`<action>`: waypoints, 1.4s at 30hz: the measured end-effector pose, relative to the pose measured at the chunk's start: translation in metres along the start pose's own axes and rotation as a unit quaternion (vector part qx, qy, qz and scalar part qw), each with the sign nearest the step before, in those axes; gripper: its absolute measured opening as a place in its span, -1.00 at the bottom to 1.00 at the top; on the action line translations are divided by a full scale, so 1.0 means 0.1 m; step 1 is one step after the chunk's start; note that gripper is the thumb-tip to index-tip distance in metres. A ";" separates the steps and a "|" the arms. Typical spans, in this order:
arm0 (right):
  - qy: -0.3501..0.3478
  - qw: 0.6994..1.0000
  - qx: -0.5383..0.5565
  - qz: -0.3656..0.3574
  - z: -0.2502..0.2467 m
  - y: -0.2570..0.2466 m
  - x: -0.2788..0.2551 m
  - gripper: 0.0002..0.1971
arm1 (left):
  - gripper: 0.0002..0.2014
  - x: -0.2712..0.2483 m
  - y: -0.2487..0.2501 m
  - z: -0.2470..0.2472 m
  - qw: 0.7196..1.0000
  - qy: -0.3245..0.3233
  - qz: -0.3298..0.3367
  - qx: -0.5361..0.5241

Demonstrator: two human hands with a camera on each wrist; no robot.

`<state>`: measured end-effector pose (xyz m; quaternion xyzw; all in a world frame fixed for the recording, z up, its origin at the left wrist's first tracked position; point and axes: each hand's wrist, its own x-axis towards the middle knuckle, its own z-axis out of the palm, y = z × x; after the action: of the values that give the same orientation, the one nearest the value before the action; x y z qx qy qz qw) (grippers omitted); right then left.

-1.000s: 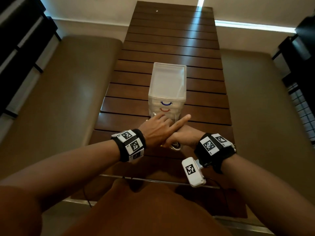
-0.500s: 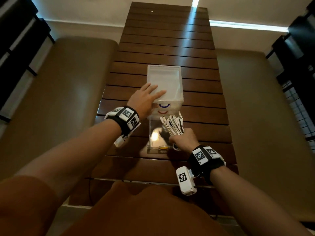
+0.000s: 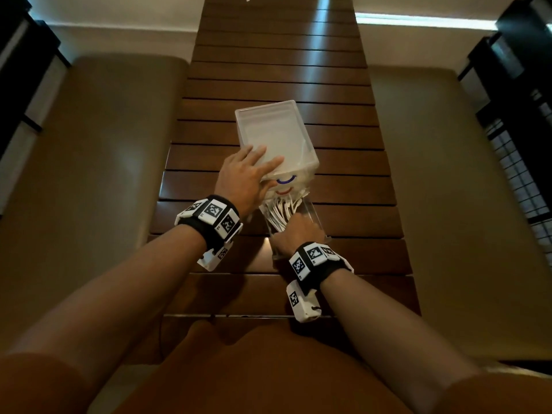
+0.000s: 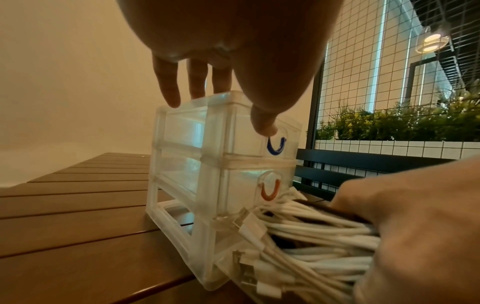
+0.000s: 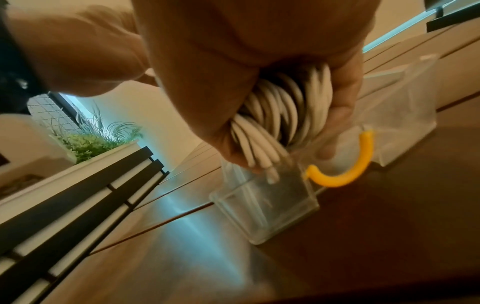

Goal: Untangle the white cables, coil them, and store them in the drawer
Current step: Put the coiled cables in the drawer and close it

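A clear plastic drawer unit [image 3: 277,138] stands on the table, with a blue handle [image 4: 276,147] on its top drawer and a red one [image 4: 270,192] below. The bottom drawer [image 3: 312,215], which has a yellow handle [image 5: 345,164], is pulled out toward me. My right hand [image 3: 297,231] grips a bundle of coiled white cables [image 4: 311,232] and holds it down inside that open drawer. The bundle's connector ends point toward the unit. My left hand [image 3: 254,171] lies flat on the unit's top with straight fingers, the thumb on the top drawer's front.
The slatted wooden table [image 3: 277,55] runs away from me. Padded benches flank it on the left [image 3: 104,144] and the right [image 3: 448,174]. A wire grid fence with plants [image 4: 389,123] stands beyond the right bench.
My left hand left the right hand and settled on top of the unit. My right hand carried the cable bundle forward and down into the pulled-out drawer. The unit has turned slightly.
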<state>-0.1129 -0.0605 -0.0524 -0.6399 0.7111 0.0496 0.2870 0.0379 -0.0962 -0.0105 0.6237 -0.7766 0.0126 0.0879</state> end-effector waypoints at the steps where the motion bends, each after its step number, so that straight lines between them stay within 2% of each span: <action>1: 0.005 1.000 -0.012 -0.004 0.02 0.01 0.02 -0.61 | -0.48 -0.01 0.02 -0.01 1.000 0.003 -0.002 -0.002; 7: 0.026 1.000 0.010 -0.002 0.12 0.07 0.02 -0.44 | -0.50 -0.04 0.06 -0.10 0.999 0.003 -0.019 -0.050; 10: 0.058 0.998 -0.004 -0.011 0.19 0.08 0.01 -0.35 | -0.47 -0.06 0.02 -0.19 0.985 0.000 -0.045 -0.168; 12: 0.069 0.997 -0.018 -0.013 0.20 0.10 0.01 -0.28 | -0.36 -0.11 -0.06 -0.21 0.951 0.051 -0.088 -0.291; 14: 0.059 0.998 -0.008 -0.011 0.19 0.12 0.02 -0.27 | -0.35 -0.23 -0.09 -0.14 0.912 0.103 -0.186 -0.351; 15: 0.052 0.999 -0.001 -0.011 0.19 0.13 0.03 -0.27 | -0.39 -0.32 -0.08 -0.07 0.886 0.087 -0.259 -0.376; 17: 0.047 0.999 0.009 -0.016 0.21 0.14 0.04 -0.26 | -0.57 -0.47 0.05 0.10 0.804 -0.047 -0.378 -0.457; 18: 0.046 0.999 0.013 -0.017 0.21 0.15 0.04 -0.24 | -0.67 -0.53 0.14 0.20 0.764 -0.112 -0.400 -0.494; 19: 0.049 0.998 0.018 -0.019 0.22 0.16 0.04 -0.22 | -0.77 -0.56 0.22 0.29 0.750 -0.140 -0.401 -0.507; 21: 0.059 0.997 0.036 -0.024 0.23 0.17 0.02 -0.16 | -0.90 -0.52 0.35 0.44 0.781 -0.121 -0.389 -0.473; 22: 0.068 0.996 0.044 -0.029 0.23 0.18 0.00 -0.10 | -0.92 -0.49 0.40 0.47 0.803 -0.100 -0.392 -0.439; 24: 0.099 0.993 0.051 -0.046 0.23 0.21 -0.03 0.01 | -0.92 -0.45 0.47 0.52 0.822 -0.067 -0.398 -0.403; 27: 0.126 0.989 0.048 -0.067 0.26 0.22 -0.03 -0.01 | -0.89 -0.48 0.48 0.56 0.817 -0.088 -0.373 -0.431; 30: 0.104 0.992 0.032 -0.067 0.24 0.20 -0.01 -0.18 | -0.72 -0.49 0.48 0.54 0.825 -0.114 -0.340 -0.436; 32: 0.088 0.994 0.026 -0.065 0.21 0.20 -0.01 -0.28 | -0.71 -0.46 0.50 0.55 0.832 -0.097 -0.354 -0.417; 35: 0.058 0.996 0.026 -0.069 0.17 0.21 0.01 -0.19 | -0.66 -0.42 0.54 0.59 0.833 -0.061 -0.380 -0.397; 39: -0.073 0.992 0.058 -0.080 0.06 0.31 0.07 0.04 | -0.66 -0.39 0.55 0.57 0.857 -0.078 -0.361 -0.360; 40: -0.071 0.989 0.092 -0.090 0.02 0.35 0.09 0.00 | -0.65 -0.37 0.56 0.55 0.865 -0.092 -0.355 -0.343; 42: 0.002 0.976 0.179 -0.121 -0.01 0.38 0.10 -0.16 | -0.63 -0.34 0.59 0.51 0.875 -0.109 -0.350 -0.317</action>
<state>-0.1496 -0.0627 -0.0672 -0.6595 0.6261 -0.1151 0.3997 -0.0187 -0.0573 -0.0608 0.7912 -0.4743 -0.3338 0.1942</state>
